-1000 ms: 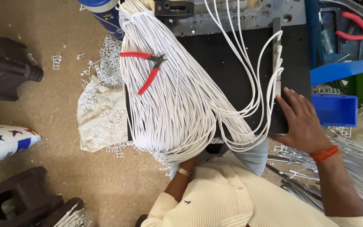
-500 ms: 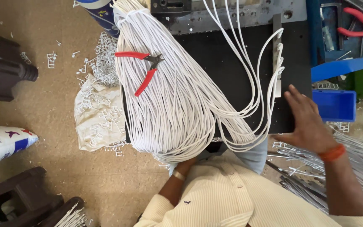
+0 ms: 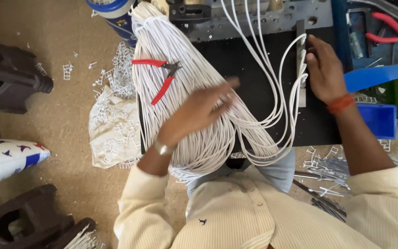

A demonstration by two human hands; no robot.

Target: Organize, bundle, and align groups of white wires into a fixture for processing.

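Observation:
A thick bundle of white wires point(image 3: 185, 83) lies across a black work board point(image 3: 254, 69) in front of me. My left hand point(image 3: 203, 108), with a metal band at the wrist, is stretched over the bundle with its fingers spread, blurred by motion. Several wire loops point(image 3: 282, 115) run from the bundle to a grey metal strip point(image 3: 301, 92) on the board. My right hand point(image 3: 323, 69), with an orange thread at the wrist, has its fingertips at the wire ends by that strip; whether it grips them is unclear.
Red-handled pliers point(image 3: 160, 76) rest on the bundle. More red pliers point(image 3: 388, 27) lie top right, above a blue bin point(image 3: 381, 120). White plastic clips on a cloth point(image 3: 116, 124), dark stools point(image 3: 10, 76) point(image 3: 19, 221) and a white sack point(image 3: 5, 159) stand on the floor at left.
My left hand has come up from under the bundle and now reaches over it. My right hand has moved from the board's lower right edge up to the wire ends at the strip.

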